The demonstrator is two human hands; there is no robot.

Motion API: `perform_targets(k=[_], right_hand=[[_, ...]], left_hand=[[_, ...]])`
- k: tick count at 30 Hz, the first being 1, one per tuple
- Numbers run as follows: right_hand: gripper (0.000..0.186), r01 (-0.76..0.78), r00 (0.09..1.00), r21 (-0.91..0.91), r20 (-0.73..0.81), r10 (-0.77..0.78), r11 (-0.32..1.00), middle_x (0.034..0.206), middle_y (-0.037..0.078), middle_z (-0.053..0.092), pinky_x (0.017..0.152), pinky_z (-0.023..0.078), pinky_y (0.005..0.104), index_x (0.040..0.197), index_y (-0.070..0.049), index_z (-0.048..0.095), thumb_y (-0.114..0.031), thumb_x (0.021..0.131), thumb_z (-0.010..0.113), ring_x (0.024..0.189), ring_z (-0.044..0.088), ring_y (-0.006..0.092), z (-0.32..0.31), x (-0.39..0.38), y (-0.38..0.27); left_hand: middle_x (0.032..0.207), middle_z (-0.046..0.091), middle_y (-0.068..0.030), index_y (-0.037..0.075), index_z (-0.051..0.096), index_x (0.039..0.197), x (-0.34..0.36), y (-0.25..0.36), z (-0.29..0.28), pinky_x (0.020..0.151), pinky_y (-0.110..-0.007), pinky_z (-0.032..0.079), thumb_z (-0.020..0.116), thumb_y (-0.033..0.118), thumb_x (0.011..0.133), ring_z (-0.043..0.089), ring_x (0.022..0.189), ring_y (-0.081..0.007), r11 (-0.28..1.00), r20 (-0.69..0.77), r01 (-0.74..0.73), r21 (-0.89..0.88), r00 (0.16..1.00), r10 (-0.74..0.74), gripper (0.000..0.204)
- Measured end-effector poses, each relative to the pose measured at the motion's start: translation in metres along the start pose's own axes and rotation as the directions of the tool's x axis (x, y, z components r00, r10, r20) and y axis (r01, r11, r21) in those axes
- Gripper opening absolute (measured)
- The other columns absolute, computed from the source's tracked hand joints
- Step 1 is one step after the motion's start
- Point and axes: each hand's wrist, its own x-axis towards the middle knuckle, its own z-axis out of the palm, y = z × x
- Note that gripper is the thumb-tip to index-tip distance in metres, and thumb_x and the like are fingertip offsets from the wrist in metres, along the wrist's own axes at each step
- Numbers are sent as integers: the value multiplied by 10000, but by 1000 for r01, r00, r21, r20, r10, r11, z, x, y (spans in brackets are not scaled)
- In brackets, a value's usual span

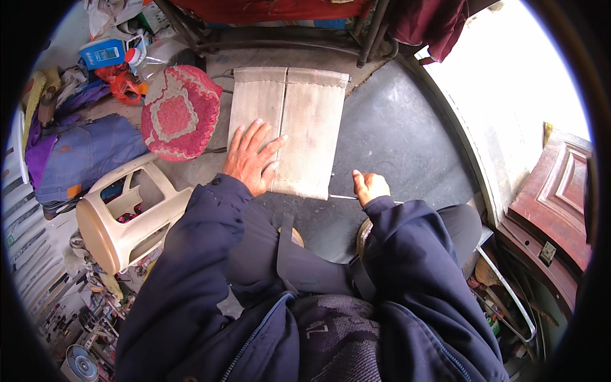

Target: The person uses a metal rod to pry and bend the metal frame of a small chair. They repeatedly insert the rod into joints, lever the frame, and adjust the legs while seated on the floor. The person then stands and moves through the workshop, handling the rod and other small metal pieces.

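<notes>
A beige woven fabric seat (312, 127), like that of a folding stool, lies in front of me with a dark line running down its middle. My left hand (254, 156) rests on its near left part, fingers spread flat and palm down. Just beyond the near right corner, my right hand (371, 187) is closed, thumb on top, around a thin metal rod (344, 197). The rod runs out of the seat's near hem and shows again on the other side of the fist. What lies under the seat is mostly hidden.
Left of the seat is a round red-and-cream cushion (181, 113), with a cream plastic stool (102, 232) on its side nearer me. Clothes and a blue container (102, 54) are piled beyond. A metal frame (280, 46) stands ahead; a brown wooden panel (554, 191) is at right.
</notes>
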Motion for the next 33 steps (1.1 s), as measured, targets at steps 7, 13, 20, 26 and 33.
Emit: perform_targets(k=[7, 13, 20, 26, 33], right_hand=[[444, 27, 983, 34, -185, -20, 999, 634, 229, 576, 618, 465, 480, 750, -20, 642, -369, 996, 518, 628, 614, 422, 10, 0, 2], [359, 88, 980, 31, -180, -81, 996, 589, 218, 551, 551, 447, 486, 710, -32, 569, -286, 963, 555, 583, 595, 442, 9, 0, 1], [313, 114, 991, 126, -87, -104, 985, 568, 213, 511, 507, 417, 439, 703, -25, 535, -218, 948, 556, 508, 540, 416, 16, 5, 7], [305, 130, 990, 286, -94, -107, 949, 537, 200, 469, 477, 384, 413, 696, -16, 499, -179, 943, 573, 458, 469, 386, 29, 12, 13], [299, 152, 984, 201, -124, -128, 968, 561, 201, 509, 500, 423, 417, 718, -34, 544, -220, 945, 597, 479, 533, 373, 14, 10, 1]], left_hand=[[1507, 409, -206, 194, 522, 1448, 2, -3, -1, 1202, -598, 212, 680, 212, 814, 305, 1463, -408, 1000, 40, 8, -18, 999, -7, 654], [1498, 432, -185, 226, 518, 1456, 6, -6, -3, 1204, -598, 200, 701, 284, 841, 299, 1471, -386, 998, 96, 48, -40, 994, -44, 644], [1486, 414, -201, 205, 534, 1442, 8, -11, 0, 1201, -620, 188, 710, 248, 808, 295, 1467, -417, 993, 141, 70, -96, 989, -56, 660], [1493, 390, -199, 229, 536, 1440, 8, -11, 5, 1193, -636, 185, 724, 240, 793, 288, 1470, -422, 993, 159, 95, -75, 984, -82, 674], [1505, 395, -190, 222, 510, 1465, 15, -7, -4, 1201, -609, 188, 709, 251, 827, 283, 1473, -406, 998, 124, 49, -40, 991, -44, 669]])
